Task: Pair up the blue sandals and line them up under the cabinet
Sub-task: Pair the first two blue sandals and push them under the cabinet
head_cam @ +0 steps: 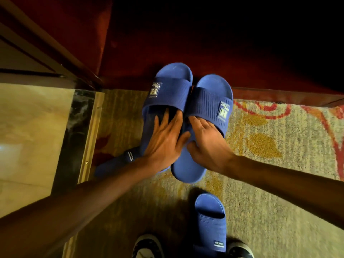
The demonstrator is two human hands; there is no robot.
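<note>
Two blue sandals with an "H" badge lie side by side on the carpet, toes pointing at the dark red cabinet base (186, 43). My left hand (165, 140) lies flat on the footbed of the left sandal (167, 90), fingers spread and reaching under its strap. My right hand (208, 144) grips the right sandal (212, 101) at its inner edge, thumb wrapped around the sole. A third blue sandal (211, 220) rests near my feet. A fourth sandal (119, 161) lies partly hidden under my left forearm.
A patterned beige and red carpet (279, 164) covers the floor. A marble floor strip with a brass threshold (89, 138) runs along the left. My two dark shoes (147, 246) show at the bottom edge. The space under the cabinet is dark.
</note>
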